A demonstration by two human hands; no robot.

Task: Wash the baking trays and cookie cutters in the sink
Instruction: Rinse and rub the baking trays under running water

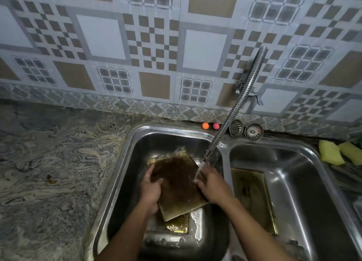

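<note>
Marbled stone counter (49, 162) fills the left side, bare. Double steel sink (225, 143) sits right of it, against a patterned tile wall (156, 45).

Left basin: baking tray (178, 184) held tilted above the basin floor, its dark brown grimy surface facing up, far edge raised toward the wall. Left hand (149, 190) grips the tray's left edge, thumb on top, fingers curled under the tray and mostly hidden. Beneath the tray, a second gold-coloured tray (177, 224) lies in the basin, only a corner showing, with soapy water around it.

Right hand (210, 184) clasps the tray's right edge, fingers pressed together and wrapped over the rim. Water from the flexible metal tap hose (235, 108) falls right onto this hand and the tray's upper right corner.

On the sink's back ledge: an orange ball (205, 125) and a pink ball (216, 125) side by side, then two metal drain strainers (253, 132) leaning against the wall.

Right basin: another gold tray (252, 194) lies flat, wet.

Far right on the counter: two yellow sponges (331, 152) next to each other. No cookie cutters can be made out.
</note>
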